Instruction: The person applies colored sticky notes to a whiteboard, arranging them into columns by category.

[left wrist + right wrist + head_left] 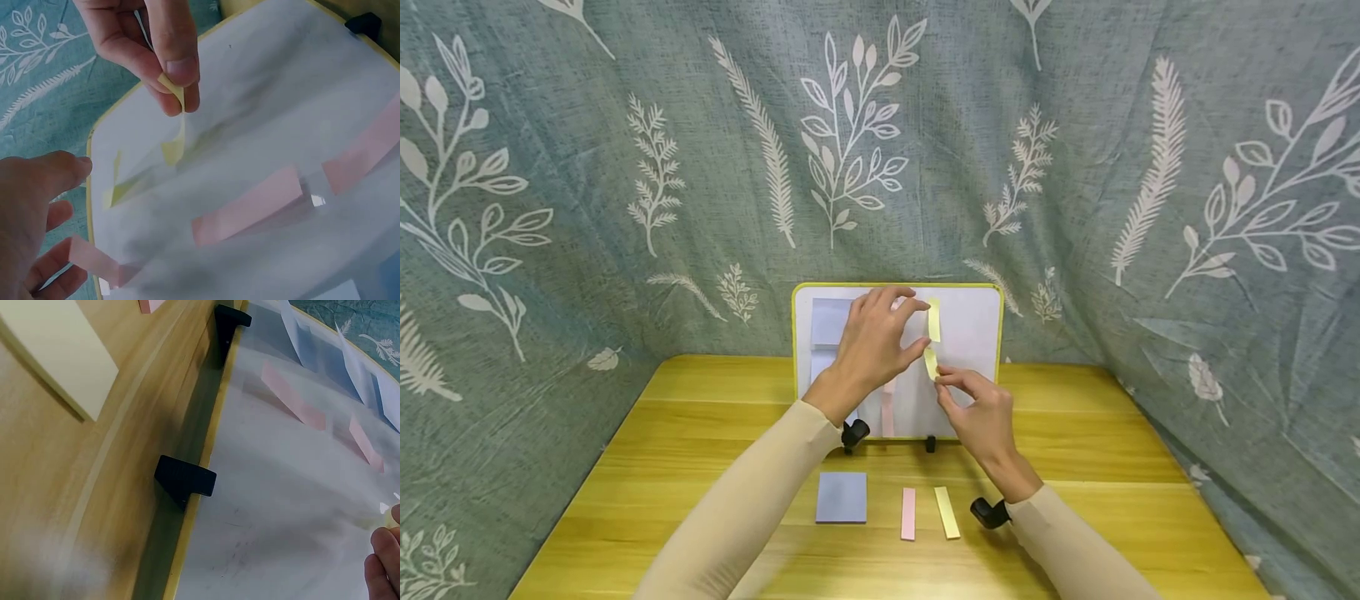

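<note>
My right hand [985, 412] pinches the lower end of a yellow sticky strip [931, 364] between thumb and fingertips. In the left wrist view that strip bends, its free end close to the whiteboard [967, 342]. Another yellow strip [934, 320] hangs above it, near the top edge of the board. My left hand [880, 337] is raised before the board, thumb and fingers spread apart beside the yellow strips, holding nothing. Behind it, pink strips [247, 206] run in a column, partly hidden in the head view. Pale blue sticky notes [833, 322] are on the board's left side.
The yellow-framed board stands upright on black feet [931, 444] on a wooden table [700, 467]. In front of it lie a blue note pad [841, 497], a pink strip pad [908, 514] and a yellow strip pad [947, 512]. A leaf-patterned curtain [940, 225] hangs behind.
</note>
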